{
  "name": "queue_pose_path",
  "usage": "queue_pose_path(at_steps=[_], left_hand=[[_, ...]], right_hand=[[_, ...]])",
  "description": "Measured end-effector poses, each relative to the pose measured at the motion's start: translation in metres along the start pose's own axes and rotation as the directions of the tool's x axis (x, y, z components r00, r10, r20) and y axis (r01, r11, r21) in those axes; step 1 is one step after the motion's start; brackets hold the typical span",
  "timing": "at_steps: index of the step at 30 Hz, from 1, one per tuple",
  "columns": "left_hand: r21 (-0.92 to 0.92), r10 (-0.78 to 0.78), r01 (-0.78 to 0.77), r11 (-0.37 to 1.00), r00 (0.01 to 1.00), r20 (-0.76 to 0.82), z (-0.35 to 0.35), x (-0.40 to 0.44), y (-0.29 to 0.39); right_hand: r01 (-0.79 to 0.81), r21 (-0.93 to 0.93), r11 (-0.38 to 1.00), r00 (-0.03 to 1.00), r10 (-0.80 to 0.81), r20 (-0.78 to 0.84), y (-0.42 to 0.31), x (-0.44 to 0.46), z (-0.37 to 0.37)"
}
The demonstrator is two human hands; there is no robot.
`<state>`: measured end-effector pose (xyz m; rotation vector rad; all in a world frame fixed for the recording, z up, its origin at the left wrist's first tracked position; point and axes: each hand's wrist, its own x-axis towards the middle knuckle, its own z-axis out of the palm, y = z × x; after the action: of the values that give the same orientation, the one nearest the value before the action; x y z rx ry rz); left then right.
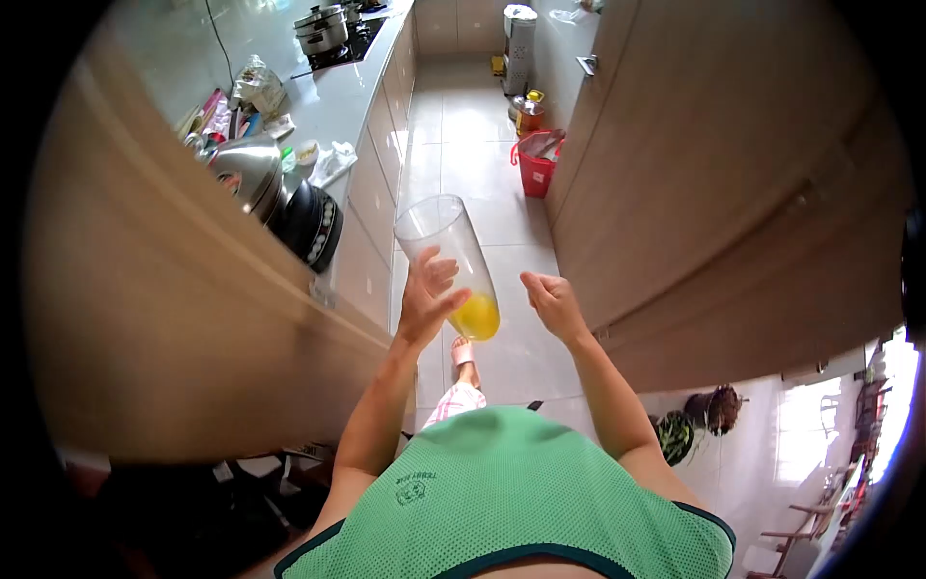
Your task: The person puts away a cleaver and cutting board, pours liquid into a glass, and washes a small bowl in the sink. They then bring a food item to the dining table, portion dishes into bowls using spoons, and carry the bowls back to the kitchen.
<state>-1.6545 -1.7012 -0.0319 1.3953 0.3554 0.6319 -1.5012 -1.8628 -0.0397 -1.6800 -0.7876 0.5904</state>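
Observation:
My left hand [430,294] is wrapped around a tall clear glass vase [470,256], thumb on the near side and fingers on the left. The vase leans, its wide mouth toward the upper left. Something yellow, liquid or tinted glass, shows at its bottom; I cannot tell which. To the right of the vase, apart from it, my right hand [554,305] is curled into a loose fist with nothing visible in it.
A doorway frames a narrow kitchen. Along the left runs a counter [333,106] with a black-and-silver cooker [311,227], bags and a steel pot [321,31] on the stove. Against the right side stand a red bucket [536,177] and a golden-brown container [529,116]. A door [666,174] stands at right.

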Motion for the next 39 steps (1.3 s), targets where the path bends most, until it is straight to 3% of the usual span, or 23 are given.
queue_pose_path(at_steps=[4,12,14,17,20,21,22,25,28,30,34,39], left_hand=[[0.078,0.017,-0.016,0.997,1.000,-0.017,-0.023,0.136,-0.019],[0.142,0.047,-0.050,0.989,0.999,0.019,-0.045,0.381,-0.036],[0.062,0.026,-0.031,0.998,0.996,0.080,-0.054,0.443,-0.052],[-0.039,-0.011,0.015,0.999,0.994,0.108,-0.061,0.539,-0.063],[-0.052,-0.027,0.030,0.998,0.998,0.061,-0.066,0.634,-0.061],[0.038,0.001,-0.001,0.999,1.000,0.009,-0.066,0.664,-0.058],[0.041,0.013,-0.013,0.999,1.000,0.003,-0.070,0.694,-0.059],[0.050,0.039,-0.037,0.998,0.998,-0.047,-0.089,0.768,-0.071],[0.029,0.073,-0.070,0.997,0.993,-0.091,-0.114,0.842,-0.094],[-0.033,0.055,-0.058,0.998,0.995,-0.087,-0.131,0.896,-0.107],[0.020,0.114,-0.113,0.993,0.990,-0.084,-0.162,1.013,-0.129],[0.062,0.108,-0.105,0.993,0.993,-0.053,-0.193,1.180,-0.132]], right_hand=[[-0.088,0.177,0.980,0.996,0.085,0.022,0.012,0.126,0.009],[-0.132,0.119,0.984,0.972,0.152,-0.180,0.081,0.318,-0.087],[-0.201,0.104,0.974,0.929,0.223,-0.294,0.106,0.368,-0.109],[-0.221,0.144,0.965,0.914,0.257,-0.313,0.125,0.461,-0.131],[-0.197,0.175,0.965,0.931,0.240,-0.274,0.141,0.581,-0.139],[-0.174,0.166,0.971,0.944,0.213,-0.254,0.129,0.624,-0.140],[-0.173,0.280,0.944,0.950,0.235,-0.207,0.129,0.666,-0.137],[-0.149,0.319,0.936,0.983,0.174,-0.052,0.109,0.787,-0.130],[-0.010,0.148,0.989,0.999,0.015,-0.035,0.075,0.892,-0.105],[0.153,0.036,0.988,0.983,-0.156,0.102,0.065,0.961,-0.091],[0.196,0.037,0.980,0.961,-0.200,0.189,0.046,1.083,-0.072],[0.034,0.039,0.999,0.975,-0.042,0.219,0.050,1.233,-0.090]])
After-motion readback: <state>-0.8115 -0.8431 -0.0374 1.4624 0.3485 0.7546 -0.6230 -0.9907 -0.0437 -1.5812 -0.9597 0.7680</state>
